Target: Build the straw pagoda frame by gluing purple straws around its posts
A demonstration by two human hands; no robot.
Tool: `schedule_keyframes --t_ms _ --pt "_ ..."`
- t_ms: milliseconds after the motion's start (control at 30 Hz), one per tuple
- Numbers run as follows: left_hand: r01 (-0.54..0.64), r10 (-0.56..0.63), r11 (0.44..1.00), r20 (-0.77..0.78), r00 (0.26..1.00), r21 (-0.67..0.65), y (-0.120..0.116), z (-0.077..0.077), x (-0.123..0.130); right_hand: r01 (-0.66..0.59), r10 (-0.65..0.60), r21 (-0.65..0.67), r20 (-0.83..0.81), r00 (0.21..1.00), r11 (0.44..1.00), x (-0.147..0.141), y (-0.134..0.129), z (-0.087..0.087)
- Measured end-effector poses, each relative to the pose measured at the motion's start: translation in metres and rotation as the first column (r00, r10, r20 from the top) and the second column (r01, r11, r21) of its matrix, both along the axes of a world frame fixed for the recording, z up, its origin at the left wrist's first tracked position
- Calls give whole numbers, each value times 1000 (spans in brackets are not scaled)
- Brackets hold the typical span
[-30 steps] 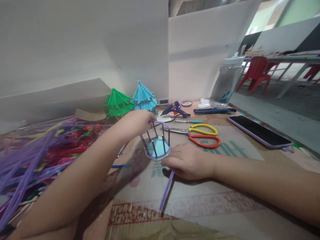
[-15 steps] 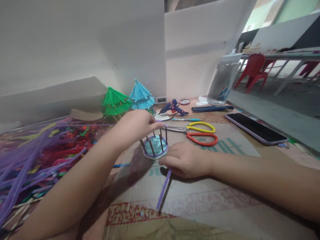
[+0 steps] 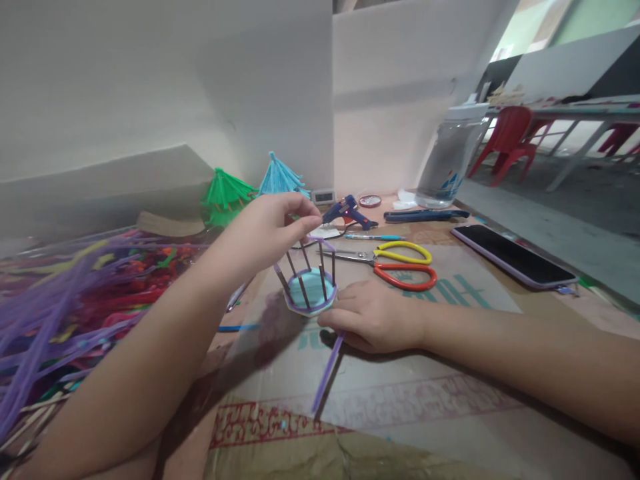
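A small cage-like model stands upright on the table, with a light-blue round base [image 3: 313,290] edged in purple and several thin brown posts [image 3: 303,288]. A purple strip [image 3: 326,243] runs along part of its top. Just above that top is my left hand [image 3: 280,223], thumb and finger drawn together in a pinch; what lies between them, if anything, is too small to make out. My right hand [image 3: 375,317] rests on the sheet beside the base, its fingers curled over a purple pipe cleaner [image 3: 327,377] that sticks out toward me.
Behind stand green [image 3: 225,193] and blue [image 3: 280,177] umbrella-shaped roofs, and a glue gun [image 3: 347,212]. Scissors [image 3: 380,259], a pen [image 3: 375,237], a dark-blue tool [image 3: 425,215], a phone [image 3: 513,257] and a water bottle [image 3: 453,157] lie or stand rightward. Pipe cleaners [image 3: 65,320] heap at left.
My left hand has risen slightly and moved left off the model's top rim, its thumb now lifted clear. My right hand and the pipe cleaner have stayed nearly still.
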State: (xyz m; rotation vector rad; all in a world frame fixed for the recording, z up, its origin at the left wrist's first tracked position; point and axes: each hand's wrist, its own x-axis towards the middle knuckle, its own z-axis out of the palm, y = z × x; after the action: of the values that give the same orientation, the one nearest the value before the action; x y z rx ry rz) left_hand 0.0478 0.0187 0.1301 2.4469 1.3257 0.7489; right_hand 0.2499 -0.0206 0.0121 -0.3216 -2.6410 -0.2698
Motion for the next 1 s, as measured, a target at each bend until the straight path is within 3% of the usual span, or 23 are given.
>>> schedule_keyframes --t_ms 133,233,333,433,500,600,700,767,867,1000 --pt "104 -79 988 205 976 -117 0 -2 -1 -1 1 22 -22 1000 1000 0 0 -1" --pt "46 -29 997 243 969 -65 -6 3 -3 7 -6 21 -14 1000 1000 1 0 -1" --pt "-3 -13 999 380 925 40 -15 11 -7 19 -19 4 18 1000 1000 1 -1 1" --pt "74 -79 997 532 843 31 -19 18 -15 23 -23 -5 30 999 1000 1 -1 3" --pt "107 -88 994 529 844 -4 -18 21 -23 24 -24 -11 36 999 1000 1 -2 3" --pt "69 -65 998 328 943 -2 -9 21 -32 20 -20 -11 31 999 1000 0 -2 3" --pt "-54 58 995 -45 997 87 5 15 -33 12 -12 10 2 1000 1000 -1 -2 3" --pt "-79 122 980 -235 964 183 15 7 -31 15 -15 25 -7 1000 1000 -2 -2 3" --pt "7 121 958 -426 897 286 24 -6 -25 28 -28 28 -5 1000 999 -3 -2 3" --pt "5 140 970 -576 805 243 22 -18 -17 31 -31 17 -9 999 999 -3 -2 3"
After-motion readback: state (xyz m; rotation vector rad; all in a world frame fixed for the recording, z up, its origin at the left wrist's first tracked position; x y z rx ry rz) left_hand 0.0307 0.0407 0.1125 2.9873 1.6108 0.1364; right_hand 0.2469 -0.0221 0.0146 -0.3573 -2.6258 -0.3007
